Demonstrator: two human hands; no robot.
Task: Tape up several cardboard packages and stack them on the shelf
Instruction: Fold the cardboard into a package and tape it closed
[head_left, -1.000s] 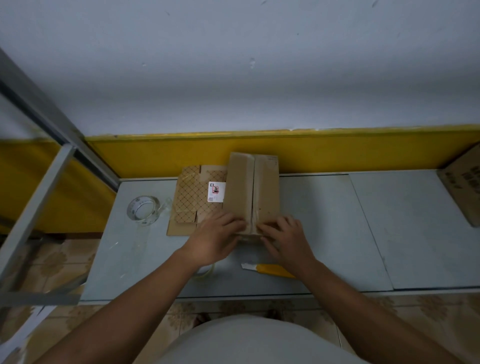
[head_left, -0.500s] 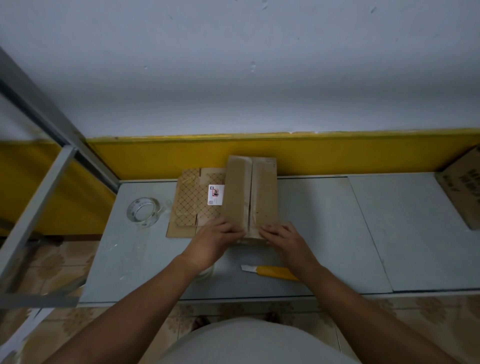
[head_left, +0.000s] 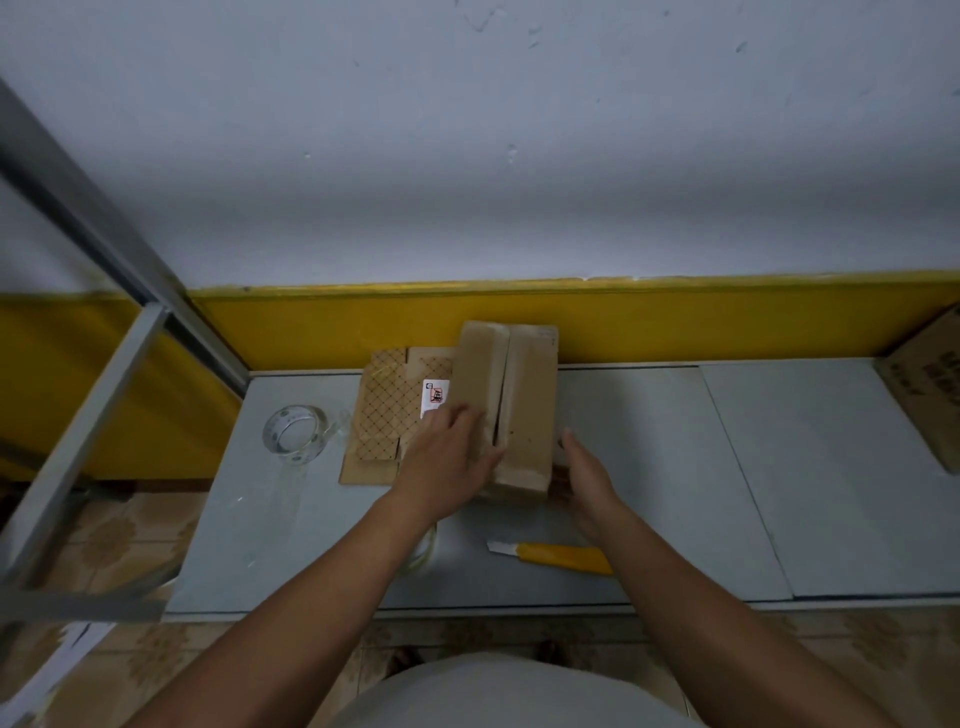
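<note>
cardboard box (head_left: 524, 400): on the bench (head_left: 675, 467), against its back edge, left of middle; top flaps folded down, seam between them gaping.
left hand (head_left: 447, 462): fingers straight, pressing the left flap.
right hand (head_left: 584, 475): fingers straight, flat by the box's right wall, grasping nothing.
clear tape roll (head_left: 293, 434): near the left edge.
yellow knife (head_left: 550, 553): near the front edge.
flattened patterned cardboard (head_left: 387, 415): just left of the box.
second carton (head_left: 930, 379): at the right edge.

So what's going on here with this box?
A person seems to be closing a cardboard box on the grey table. The left hand lies flat on its left flap; the right hand is at its near right corner. The centre seam looks untaped. A tape roll sits to the left, a yellow knife in front.
</note>
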